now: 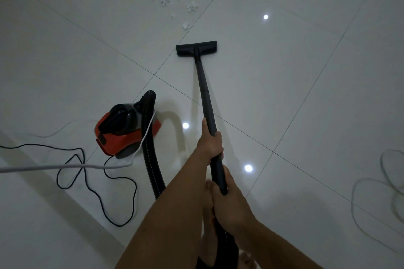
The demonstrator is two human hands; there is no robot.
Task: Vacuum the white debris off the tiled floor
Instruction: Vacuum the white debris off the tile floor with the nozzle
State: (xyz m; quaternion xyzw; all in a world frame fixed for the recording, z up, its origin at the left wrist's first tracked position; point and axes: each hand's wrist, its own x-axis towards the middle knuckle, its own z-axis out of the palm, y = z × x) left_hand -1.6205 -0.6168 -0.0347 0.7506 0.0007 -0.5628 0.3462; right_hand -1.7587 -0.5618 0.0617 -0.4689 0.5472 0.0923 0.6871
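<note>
The left hand [210,144] and right hand [229,202] each had fingers [219,137] wrapped round the wand [202,85], spaced for leverage. Its nozzle [196,48] lay flat on the floor [306,94], near the white debris [192,6], seemingly paper scraps, ahead.

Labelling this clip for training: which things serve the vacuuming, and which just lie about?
Job: white debris, nozzle, wand gripped by left hand and right hand, hose, red vacuum.
Lying about: grey cable loops at right, white cable at left.

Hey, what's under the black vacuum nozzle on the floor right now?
The nozzle rests on the tiled floor, with bare tile showing all round it. The white debris lies beyond it. Anything directly beneath the nozzle is covered.
</note>
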